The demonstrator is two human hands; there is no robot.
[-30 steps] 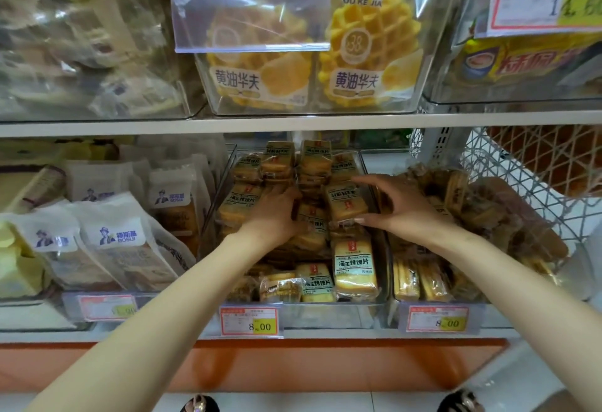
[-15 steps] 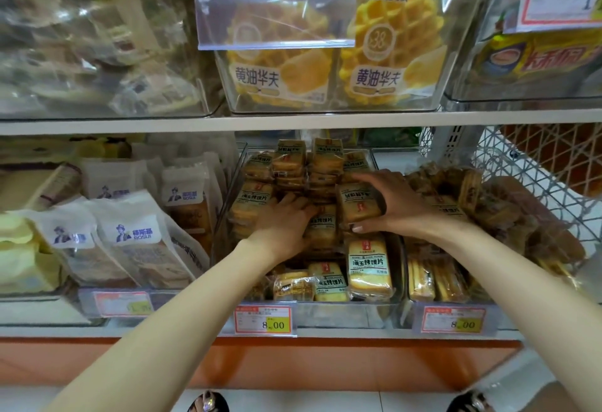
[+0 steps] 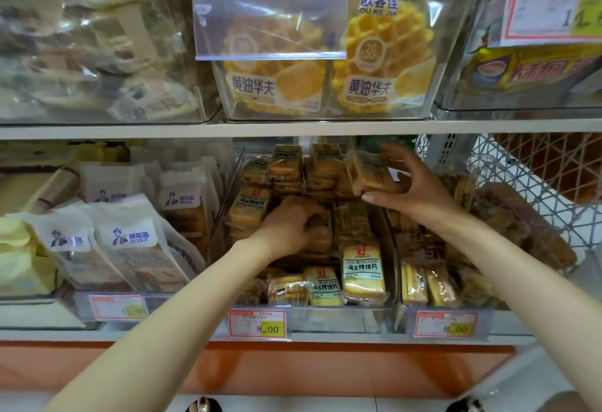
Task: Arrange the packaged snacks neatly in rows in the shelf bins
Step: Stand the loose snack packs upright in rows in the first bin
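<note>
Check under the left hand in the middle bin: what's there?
Stacked snack packs fill the clear middle bin; the left hand rests on one dark-labelled pack. Its label and whatever lies beneath are covered.

Single view, head-worn wide-angle cam, facing fwd and slightly down at store shelving from close range. Lower shelf w/ clear bin [image 3: 389, 239] at centre; upper shelf edge [image 3: 293, 127] crosses frame above. Both forearms enter from bottom; floor strip at bottom edge. Edges show lens distortion.
</note>
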